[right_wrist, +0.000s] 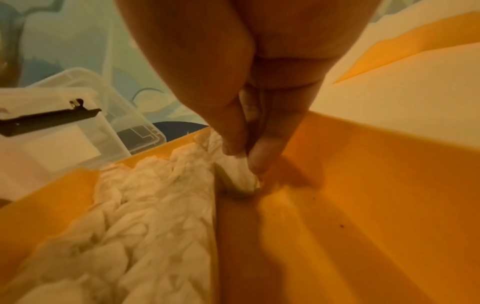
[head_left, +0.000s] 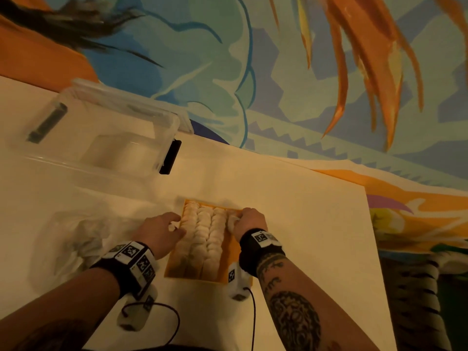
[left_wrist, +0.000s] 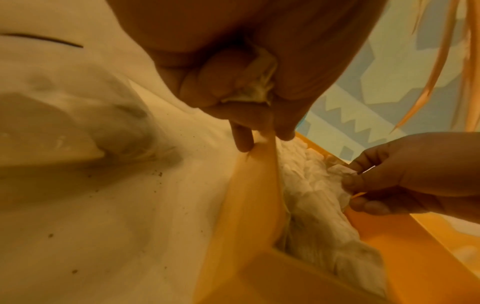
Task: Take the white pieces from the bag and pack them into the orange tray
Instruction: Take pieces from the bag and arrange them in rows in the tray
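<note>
A pale cream table (head_left: 291, 211) fills the lower frame. The orange tray (head_left: 174, 264) sits on it at lower centre, a crumpled clear bag (head_left: 76, 239) lies to the tray's left, and a clear plastic box (head_left: 101, 138) stands at upper left.

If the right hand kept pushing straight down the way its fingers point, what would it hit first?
Probably the orange tray floor. The right hand pinches a white piece at the head of the unfilled lane, beside the packed rows; the piece looks nearly down already, though depth is unclear.
</note>
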`<state>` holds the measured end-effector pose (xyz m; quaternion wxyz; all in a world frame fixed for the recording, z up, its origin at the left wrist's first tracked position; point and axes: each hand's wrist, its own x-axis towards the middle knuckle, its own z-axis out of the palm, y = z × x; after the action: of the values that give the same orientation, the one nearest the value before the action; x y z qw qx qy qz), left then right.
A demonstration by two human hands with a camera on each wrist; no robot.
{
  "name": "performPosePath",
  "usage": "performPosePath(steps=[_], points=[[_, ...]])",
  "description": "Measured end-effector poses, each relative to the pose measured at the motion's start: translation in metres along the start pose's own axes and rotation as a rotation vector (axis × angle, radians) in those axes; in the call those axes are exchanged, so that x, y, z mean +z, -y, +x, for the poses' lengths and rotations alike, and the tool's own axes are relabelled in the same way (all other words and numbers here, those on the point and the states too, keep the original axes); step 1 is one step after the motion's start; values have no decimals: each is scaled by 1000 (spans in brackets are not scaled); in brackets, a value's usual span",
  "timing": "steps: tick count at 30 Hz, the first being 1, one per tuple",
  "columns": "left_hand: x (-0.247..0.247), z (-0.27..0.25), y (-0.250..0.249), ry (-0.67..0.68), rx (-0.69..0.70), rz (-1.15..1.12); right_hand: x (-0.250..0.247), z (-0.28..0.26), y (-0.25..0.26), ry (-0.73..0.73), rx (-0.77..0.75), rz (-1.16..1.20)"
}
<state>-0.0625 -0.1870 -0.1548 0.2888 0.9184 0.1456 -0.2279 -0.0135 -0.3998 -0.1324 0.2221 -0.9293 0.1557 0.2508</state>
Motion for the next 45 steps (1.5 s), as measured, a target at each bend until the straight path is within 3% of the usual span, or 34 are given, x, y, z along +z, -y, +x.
performPosePath(steps=[7, 16, 21, 29, 32, 35, 40, 45], points=[[1, 4, 7, 8, -7, -56, 13, 3, 2, -54, 36, 78], [1, 6, 8, 23, -10, -61, 8, -10, 1, 16, 156, 22], [1, 6, 8, 17, -1, -50, 7, -20, 11, 95, -13, -116], [-4, 3, 5, 34, -1, -43, -1, -31, 10, 81, -3, -35], [-12, -5, -3, -31, 5, -56, -7, -38, 5, 60, -28, 52], [-16, -16, -17, -39, 37, -324, -5, -49, -1, 39, -198, 175], [-10, -35, -62, 229, -7, -910, -8, -85, 1, 89, -462, 423], [2, -55, -86, 330, 60, -842, -17, -103, -17, -13, -470, 491]])
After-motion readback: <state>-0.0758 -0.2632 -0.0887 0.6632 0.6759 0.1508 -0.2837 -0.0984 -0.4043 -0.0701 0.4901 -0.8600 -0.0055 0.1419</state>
